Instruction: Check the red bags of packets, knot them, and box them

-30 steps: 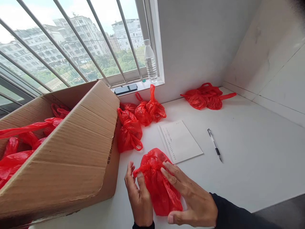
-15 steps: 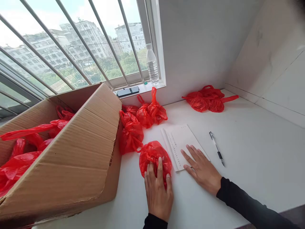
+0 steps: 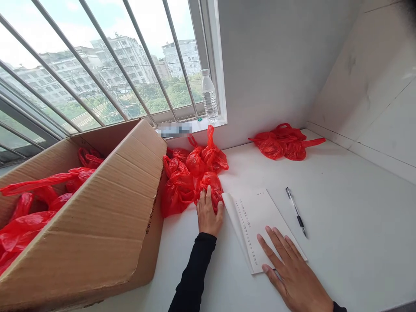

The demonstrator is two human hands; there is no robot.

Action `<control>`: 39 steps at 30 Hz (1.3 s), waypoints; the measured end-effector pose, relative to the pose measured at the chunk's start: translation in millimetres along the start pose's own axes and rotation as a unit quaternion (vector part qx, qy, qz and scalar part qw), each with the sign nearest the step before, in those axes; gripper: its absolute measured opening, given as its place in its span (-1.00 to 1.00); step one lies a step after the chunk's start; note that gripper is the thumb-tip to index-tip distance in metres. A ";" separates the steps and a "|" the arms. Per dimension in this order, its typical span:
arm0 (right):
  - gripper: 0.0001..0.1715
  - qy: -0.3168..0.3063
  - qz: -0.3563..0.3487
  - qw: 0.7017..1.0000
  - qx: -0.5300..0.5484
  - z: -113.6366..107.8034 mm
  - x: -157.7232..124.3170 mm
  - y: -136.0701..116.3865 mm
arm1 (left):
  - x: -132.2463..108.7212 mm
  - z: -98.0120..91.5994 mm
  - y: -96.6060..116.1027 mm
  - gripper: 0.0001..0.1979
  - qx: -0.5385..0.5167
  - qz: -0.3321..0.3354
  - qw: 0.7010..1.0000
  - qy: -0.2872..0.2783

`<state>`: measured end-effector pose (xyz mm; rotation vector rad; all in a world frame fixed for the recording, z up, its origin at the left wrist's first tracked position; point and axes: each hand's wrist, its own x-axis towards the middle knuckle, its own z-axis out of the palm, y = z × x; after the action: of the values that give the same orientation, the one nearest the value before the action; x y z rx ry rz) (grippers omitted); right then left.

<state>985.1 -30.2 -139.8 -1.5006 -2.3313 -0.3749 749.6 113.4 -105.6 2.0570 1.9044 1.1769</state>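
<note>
My left hand (image 3: 209, 216) is closed over a knotted red plastic bag (image 3: 211, 184) from its near side, its fingertips pressed into the folds. This bag rests on the white table against several other red bags (image 3: 178, 188). My right hand (image 3: 289, 262) lies open and flat, fingers spread, on the lower part of a notebook (image 3: 260, 208). The page carries handwritten lines down its left side. Right of the notebook is a pen (image 3: 296, 213) with a black grip, touched by neither hand.
A tall cardboard box (image 3: 107, 208) with red bags inside stands at the left. More red bags (image 3: 282, 142) lie by the back wall. A water bottle (image 3: 209, 97) and a blurred-out object (image 3: 175, 130) are on the sill of the barred window.
My left hand has moved the red bag away from me, up against the other bags. My right hand and the notebook have slid towards me and slightly right.
</note>
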 end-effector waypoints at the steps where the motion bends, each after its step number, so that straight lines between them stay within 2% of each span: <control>1: -0.17 0.000 -0.002 1.000 -0.001 -1.0 -1.3 0.1 | -4.5 -2.5 3.9 -0.37 0.002 0.001 1.000 0.011; 5: -0.17 -0.012 -0.002 1.000 -0.004 -5.8 -4.0 0.0 | -30.5 -14.1 15.2 -0.55 0.020 0.003 0.999 0.040; 8: -0.17 -0.014 -0.004 1.000 -0.009 -11.8 -5.4 -1.1 | -37.9 -14.2 10.6 -0.63 0.023 0.020 1.000 0.001; 11: -0.17 -0.003 -0.017 1.000 -0.017 -17.2 -10.0 -3.5 | -27.8 -5.3 -2.4 -0.59 0.022 0.022 0.999 -0.026; 16: -0.18 0.017 -0.036 0.999 -0.026 -22.2 -23.0 -9.2 | -0.5 3.4 -14.5 -0.57 0.001 0.021 0.999 -0.031; 19: -0.19 0.013 -0.036 0.999 -0.017 -29.5 -26.2 -9.7 | -4.8 -5.2 -3.3 -0.55 -0.020 0.018 1.000 -0.008; 23: -0.19 -0.015 0.030 0.999 0.001 -39.1 -22.6 -5.5 | -44.1 -22.5 27.4 -0.58 -0.046 -0.030 0.998 0.028; 25: -0.18 -0.025 0.055 0.998 0.010 -39.6 -19.8 -4.1 | -67.3 -27.5 41.9 -0.60 -0.056 -0.059 0.997 0.007; 28: -0.17 -0.034 0.045 0.998 0.029 -35.6 -15.7 -5.1 | -89.8 -28.7 56.0 -0.52 -0.063 -0.094 0.993 -0.036; 32: -0.15 -0.035 0.026 0.998 0.040 -29.9 -11.2 -8.9 | -90.7 -28.2 62.7 -0.36 -0.078 -0.140 0.986 -0.054; 39: -0.16 -0.027 0.024 0.999 0.032 -31.8 -8.4 -10.8 | -79.3 -25.1 67.8 -0.38 -0.141 -0.150 0.974 -0.095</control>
<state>982.9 -54.1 -114.8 -1.5511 -2.3205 -0.2470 796.0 18.4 -87.0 1.6062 1.7618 1.0624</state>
